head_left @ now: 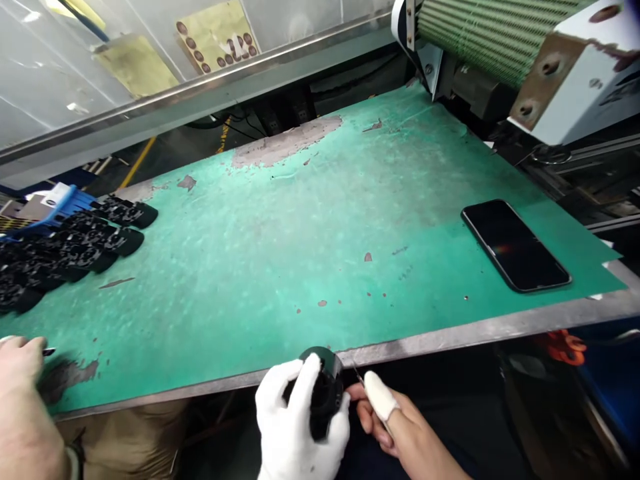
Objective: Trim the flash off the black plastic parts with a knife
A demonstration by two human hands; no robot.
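Note:
My left hand point(295, 430), in a white glove, is closed around a black rounded plastic part point(325, 393) at the near edge of the green table. The part is tilted and its inner side is mostly hidden by my fingers. Just to its right, my right hand point(387, 417) pinches a thin pointed metal tool point(357, 372), whose exact kind I cannot make out. A white finger cot covers the thumb of that hand. The tool's tip points up toward the table edge, close to the part.
A phone point(515, 245) lies on the green tabletop point(240, 267) at right. Rows of black parts point(75, 247) stand at left beside a blue bin point(70, 200). Another person's hand point(23, 373) rests at lower left. A green conveyor belt point(490, 33) is at upper right.

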